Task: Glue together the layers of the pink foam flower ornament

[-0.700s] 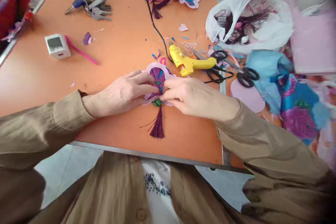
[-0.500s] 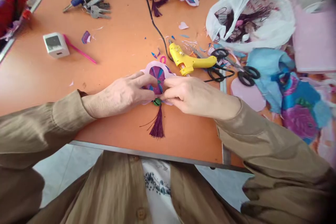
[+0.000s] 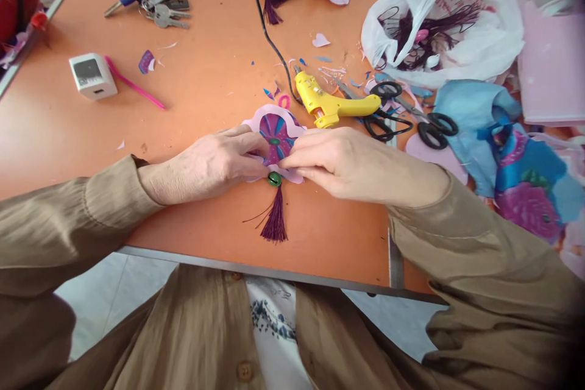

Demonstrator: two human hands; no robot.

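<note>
A pink scalloped ornament [image 3: 275, 141] with a purple and blue flower pattern lies on the orange table between my hands. My left hand [image 3: 217, 161] grips its left side, fingers bent and the tips at its lower part. From the right, my right hand [image 3: 338, 161] has its fingers pressed together on the lower right edge. A green jingle bell [image 3: 274, 179] sits at the bottom edge of the ornament, with a dark purple tassel [image 3: 275, 219] hanging from it towards me. My hands cover both sides of the ornament.
Beyond my right hand lie a yellow glue gun [image 3: 336, 100] with a black cord and black-handled scissors [image 3: 434, 125]. Paper and cloth scraps surround them. A white plastic bag [image 3: 493, 42] holds tassels. Keys [image 3: 158, 5], a white cube-shaped charger [image 3: 92, 76] and a pink stick [image 3: 137, 85] are left.
My right hand has shifted slightly to the right, uncovering more of the flower pattern and the lower edge above the bell. My left hand stays nearly in place. The view has shifted slightly.
</note>
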